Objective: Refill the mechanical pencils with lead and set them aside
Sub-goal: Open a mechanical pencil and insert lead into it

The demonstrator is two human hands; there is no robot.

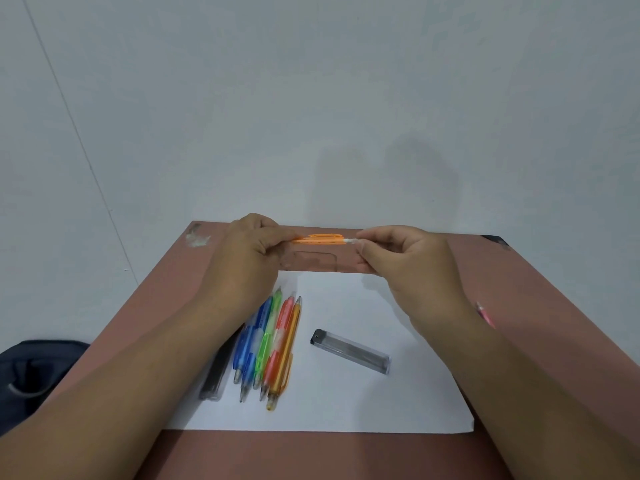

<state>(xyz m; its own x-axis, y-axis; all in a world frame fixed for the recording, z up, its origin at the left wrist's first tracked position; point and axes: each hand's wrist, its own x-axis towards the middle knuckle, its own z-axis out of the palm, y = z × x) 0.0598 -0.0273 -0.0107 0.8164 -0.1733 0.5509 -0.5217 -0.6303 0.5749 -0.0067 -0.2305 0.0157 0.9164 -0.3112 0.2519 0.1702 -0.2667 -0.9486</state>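
- Two hands are working one orange pencil (318, 239), held level above the far edge of the table (554, 306).
- Left hand (242, 261) is gripping the barrel, fingers curled round it.
- Right hand (412, 261) is pinching the white eraser end (351, 240) between thumb and fingertip; probably pulling or seating the cap, cannot tell which.
- Handling: the pencil is looking light, stiff, thin plastic; smooth barrel likely slippery, so holding mid-barrel is making sense. The cap is tiny and easy to drop; pinching it square at the tip is best.
- Leads inside the clear lead case (351, 351) are likely brittle; feeding them in straight, no side load.
- The case is lying on the white paper (346, 410), black cap end pointing away, well apart from both hands.
- Five more pencils (270, 344) are lying side by side on the paper under the left forearm: two blue, green, red-orange, orange.
- A dark case (216, 375) is sitting just left of them.
- A pink pencil (485, 313) is showing beside the right wrist, mostly hidden.
- Surface: flat reddish-brown tabletop, paper giving good contrast for spotting dropped leads.
- Room: plain pale wall behind; a dark bag (31, 375) is sitting low at the left.
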